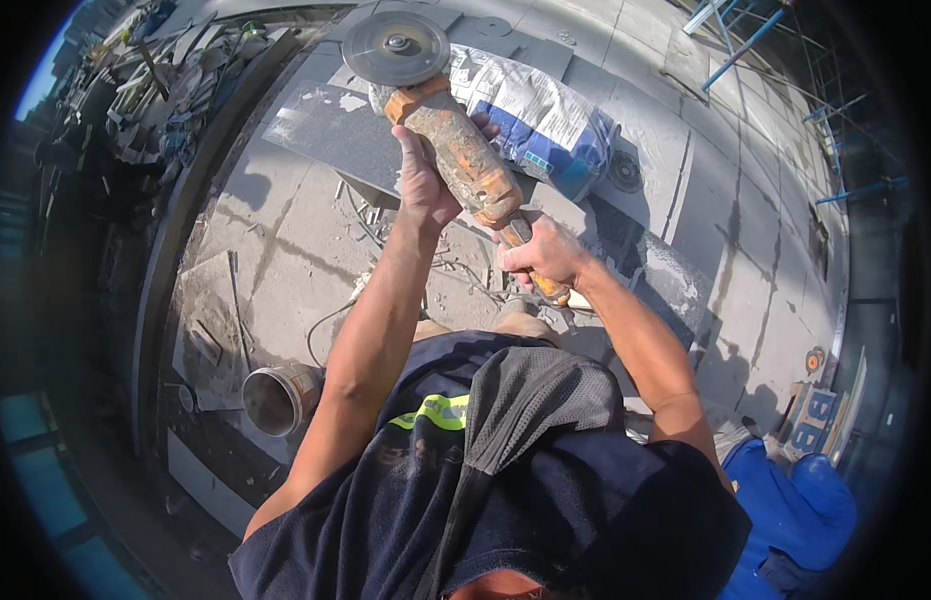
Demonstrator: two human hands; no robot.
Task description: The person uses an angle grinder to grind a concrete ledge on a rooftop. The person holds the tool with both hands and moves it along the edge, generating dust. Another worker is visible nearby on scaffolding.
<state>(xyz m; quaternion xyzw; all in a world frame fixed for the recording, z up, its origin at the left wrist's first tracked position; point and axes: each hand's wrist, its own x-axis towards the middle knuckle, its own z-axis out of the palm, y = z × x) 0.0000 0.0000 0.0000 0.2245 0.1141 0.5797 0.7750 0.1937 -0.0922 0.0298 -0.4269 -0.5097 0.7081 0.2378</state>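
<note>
Angle grinder (471, 165): long orange body, heavily caked in grey-brown dust and grime, orange showing through in patches. Round grey cutting disc (368, 55) on the far end, flat face up, nut at centre; can't tell if it's spinning. Narrower rear handle, dark and orange, points back toward the wearer's body. Tool is held up in front of the wearer, slanting from upper left to lower right, seen over a dark stone slab (321, 125) and beside a white-and-blue plastic bag (536, 115) in view.

Left hand (426, 185): partly open, cupped around the body behind the disc. Thumb along the near side, fingertips showing on the far side, palm mostly underneath, so contact there is hidden. Right hand (546, 250): closed around the rear handle, fingers curled, orange butt end sticking out below. Both hands grasping the grinder.

Around: cables (331, 318) and rubble on the paving below, bucket (270, 402) tipped on its side at left, a co-worker in blue (791, 510) at lower right.
</note>
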